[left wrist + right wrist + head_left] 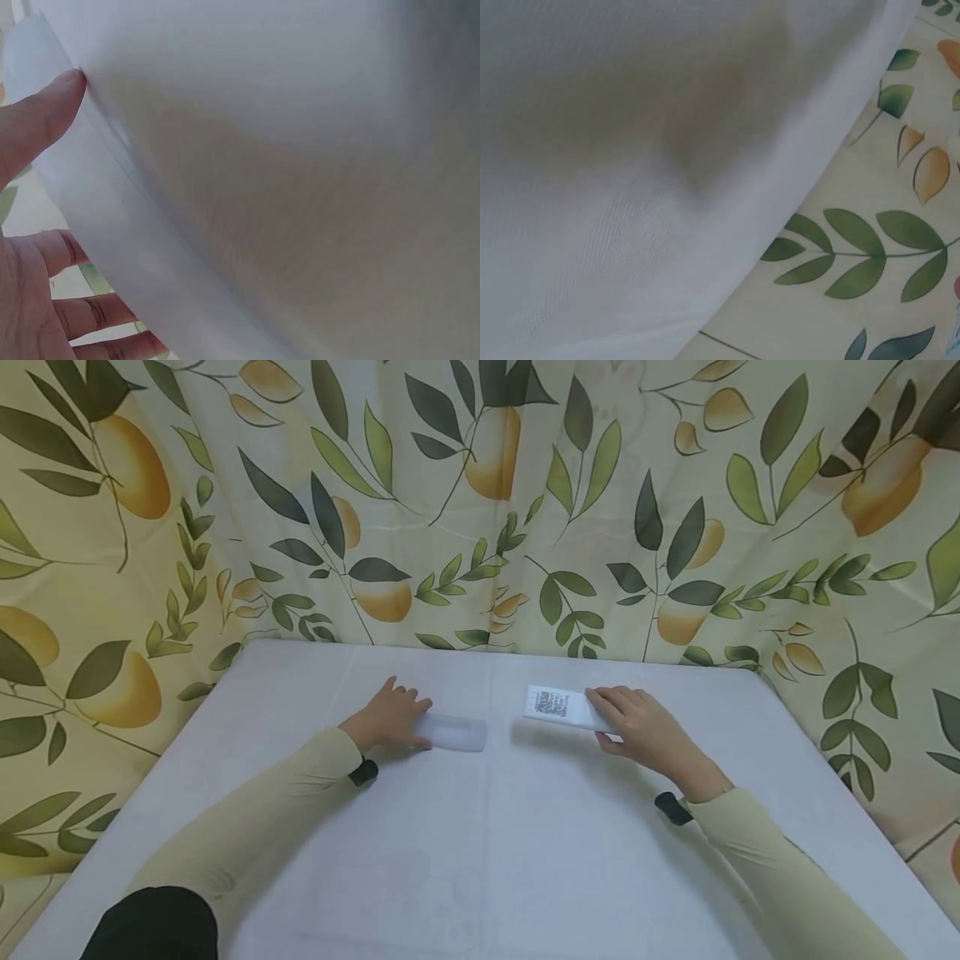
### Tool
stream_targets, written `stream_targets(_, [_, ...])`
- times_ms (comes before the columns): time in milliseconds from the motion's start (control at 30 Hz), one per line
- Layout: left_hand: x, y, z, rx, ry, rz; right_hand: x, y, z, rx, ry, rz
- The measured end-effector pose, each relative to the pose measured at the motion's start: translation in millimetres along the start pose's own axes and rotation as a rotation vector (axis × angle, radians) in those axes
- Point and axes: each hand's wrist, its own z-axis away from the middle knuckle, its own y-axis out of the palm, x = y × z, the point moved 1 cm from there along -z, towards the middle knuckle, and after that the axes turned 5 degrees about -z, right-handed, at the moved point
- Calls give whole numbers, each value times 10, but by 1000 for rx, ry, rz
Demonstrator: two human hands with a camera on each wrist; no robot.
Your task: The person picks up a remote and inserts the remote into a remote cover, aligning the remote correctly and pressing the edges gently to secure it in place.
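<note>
While the right hand [637, 735] has a slim white oblong box with a dark printed code label [562, 706] up off the smooth white-covered table [420, 860], the left hand [393, 714] is on a flat translucent plastic-looking case with a rounded end [459, 733]. That one sits near the middle of the tabletop, just left of the box and apart from it; can't tell if it's lying flat or lifted a hair.

Right fingers look clamped over the box's right end, thumb tucked along the near side, so the label end sticks out toward the other hand, tilted a bit. The right wrist view misses the hand completely, so no closer check there. On the left, thumb and fingers are spread apart across the case's left end, pinching it by its long edges.

Handling-wise, purely a guess: the box is probably light and stiff, easy from its narrow sides, though squeezing hard could dent it if it's card. The case looks thin, light and kinda slippery, maybe a little bendy. Best hold is probably the long edges near one end, gently, since pressing the middle might flex it.
</note>
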Motion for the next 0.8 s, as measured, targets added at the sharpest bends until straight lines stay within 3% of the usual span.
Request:
stream_targets(367, [-174,-26,18,1,15,23,116,67,-103,3,-19,-40])
stream_targets(600, [-278,-37,-13,-30,31,21,169,143,-177,-9,-44,-53])
stream_targets(800, [-324,-27,-57,-1,22,10,235,205,-270,-25,-79,-62])
